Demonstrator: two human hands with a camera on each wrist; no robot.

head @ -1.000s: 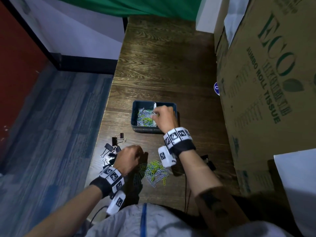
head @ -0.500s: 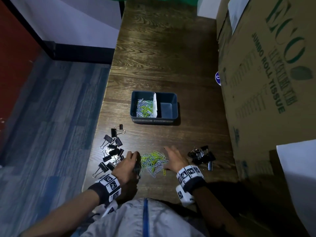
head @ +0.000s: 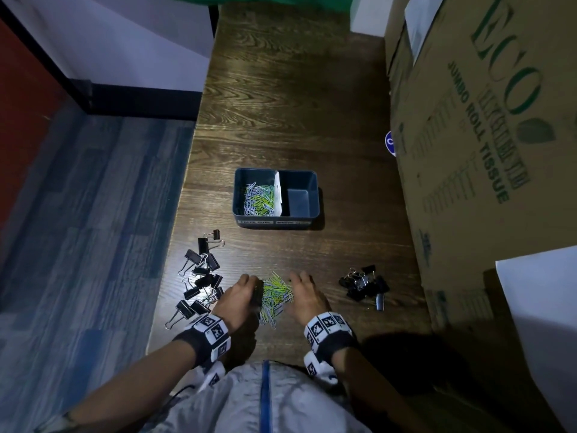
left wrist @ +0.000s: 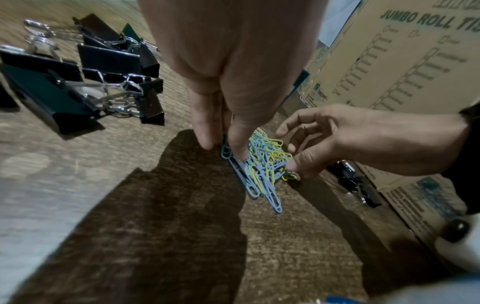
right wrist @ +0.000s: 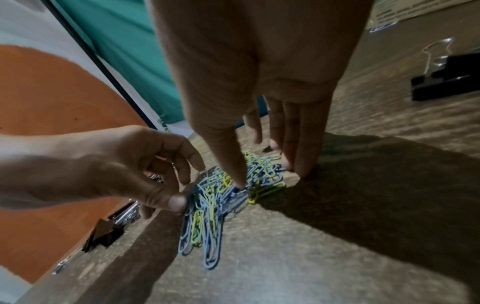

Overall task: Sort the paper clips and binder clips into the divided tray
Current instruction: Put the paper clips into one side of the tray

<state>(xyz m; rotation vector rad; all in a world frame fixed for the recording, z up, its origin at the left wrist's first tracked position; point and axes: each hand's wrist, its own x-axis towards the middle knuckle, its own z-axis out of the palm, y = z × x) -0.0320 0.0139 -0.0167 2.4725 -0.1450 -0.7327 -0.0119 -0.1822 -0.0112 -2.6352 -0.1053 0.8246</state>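
A loose pile of blue and yellow-green paper clips (head: 274, 296) (left wrist: 262, 164) (right wrist: 207, 216) lies near the table's front edge. My left hand (head: 253, 284) (left wrist: 223, 148) is at its left side, thumb and forefinger tips pinching clips at the edge. My right hand (head: 295, 281) (right wrist: 267, 174) curls round the right side, thumb on top and fingers against the far edge. The dark divided tray (head: 276, 225) stands further back, with paper clips (head: 257, 198) in its left compartment and nothing in its right. Black binder clips lie in a left group (head: 203, 276) and a right group (head: 363, 285).
A large cardboard box (head: 484, 135) walls off the table's right side, with a white sheet (head: 543, 307) in front of it. The table's left edge (head: 187, 189) drops to a blue-grey floor. Bare wood lies between the pile and the tray.
My right hand left the tray's left compartment and came back down to the pile. Both hands have closed in on the pile from either side.
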